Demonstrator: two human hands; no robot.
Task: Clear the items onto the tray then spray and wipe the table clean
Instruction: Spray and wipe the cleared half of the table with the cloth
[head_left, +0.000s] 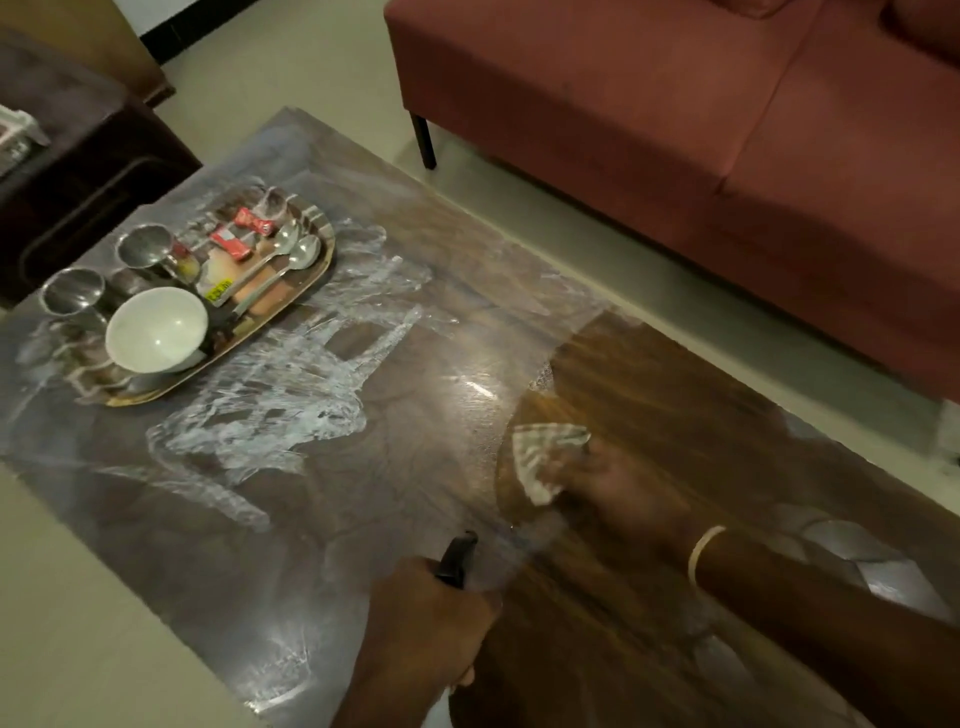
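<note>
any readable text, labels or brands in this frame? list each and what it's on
None can be read.
Two red snack wrappers on the oblong metal tray: white marks, too blurred.
Yellow label on the pale packet beside the white round bowl: dark print, too small and blurred.

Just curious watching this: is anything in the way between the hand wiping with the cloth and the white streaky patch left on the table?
Nothing visible: bare brown tabletop lies between the crumpled white cloth and the white streaks.

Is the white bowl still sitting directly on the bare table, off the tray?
No, the white bowl sits on the tray beside the steel cups and spoons.
</note>
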